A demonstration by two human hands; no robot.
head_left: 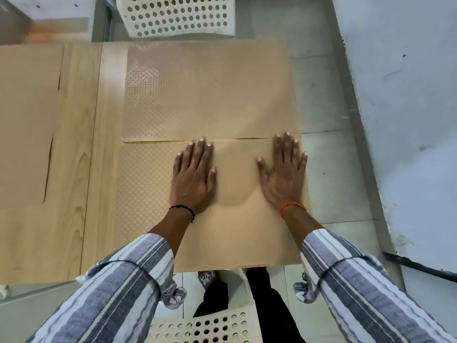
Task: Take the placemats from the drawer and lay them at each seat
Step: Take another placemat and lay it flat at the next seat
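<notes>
A tan, dot-textured placemat [148, 199] lies flat on the near right end of the wooden table [84, 144]. My left hand [194, 177] and my right hand [284, 174] both rest palm-down on it with fingers spread, holding nothing. A second matching placemat [210, 90] lies just beyond it on the far side, their edges meeting near my fingertips. Two more tan placemats [27, 120] lie side by side at the left end of the table. No drawer shows in this view.
A white perforated plastic chair [178, 16] stands at the far side of the table. Another one [205, 328] is right below me, by my legs. A pale wall [408, 120] runs along the right, with tiled floor [324, 120] between it and the table.
</notes>
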